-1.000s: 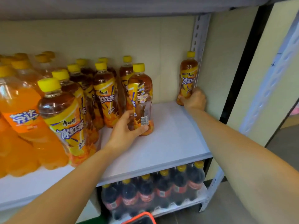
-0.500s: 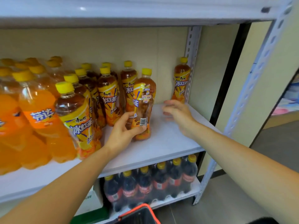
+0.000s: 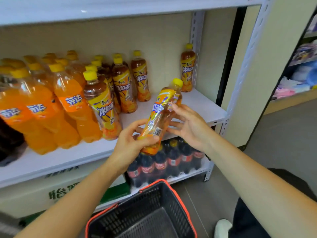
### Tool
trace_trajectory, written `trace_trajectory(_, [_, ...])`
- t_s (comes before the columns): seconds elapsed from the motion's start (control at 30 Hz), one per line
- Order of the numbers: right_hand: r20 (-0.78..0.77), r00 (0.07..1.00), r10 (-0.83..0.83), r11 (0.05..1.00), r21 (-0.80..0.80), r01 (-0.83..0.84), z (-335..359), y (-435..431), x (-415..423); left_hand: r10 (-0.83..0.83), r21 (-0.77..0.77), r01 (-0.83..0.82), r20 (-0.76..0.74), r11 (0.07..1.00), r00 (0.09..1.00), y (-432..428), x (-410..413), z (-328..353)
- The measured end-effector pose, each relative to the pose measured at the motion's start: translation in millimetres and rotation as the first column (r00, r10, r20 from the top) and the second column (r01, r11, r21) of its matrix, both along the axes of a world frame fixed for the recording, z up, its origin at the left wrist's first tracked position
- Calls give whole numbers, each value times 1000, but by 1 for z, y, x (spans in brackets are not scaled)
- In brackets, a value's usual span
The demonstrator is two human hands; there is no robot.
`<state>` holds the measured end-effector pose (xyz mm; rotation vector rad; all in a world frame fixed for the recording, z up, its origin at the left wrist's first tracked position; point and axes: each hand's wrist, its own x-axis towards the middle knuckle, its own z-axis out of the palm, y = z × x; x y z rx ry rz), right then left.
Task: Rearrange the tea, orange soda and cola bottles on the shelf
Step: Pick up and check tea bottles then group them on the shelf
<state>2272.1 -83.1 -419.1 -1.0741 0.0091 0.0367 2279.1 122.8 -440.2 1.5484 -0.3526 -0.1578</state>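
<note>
Gripping the lower end of a tilted tea bottle, the left hand holds it off the shelf. The right hand touches its side with spread fingers. Behind stand more tea bottles, with orange soda bottles to their left and cola bottles one level lower.

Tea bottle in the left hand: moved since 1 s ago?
Yes. The tea bottle stood upright on the shelf board; now the left hand holds it tilted, lifted off, its base out past the board's front edge.
</note>
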Motion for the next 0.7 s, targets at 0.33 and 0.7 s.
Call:
trace_trajectory(0.33, [-44, 998, 52, 992, -113, -57, -11, 15, -20, 63, 163, -92, 177, 982, 982, 15, -31, -28])
trace_trajectory(0.7, [6, 1000, 23, 979, -205, -21, -15, 7, -11, -68, -63, 58, -180, 996, 981, 16, -27, -34])
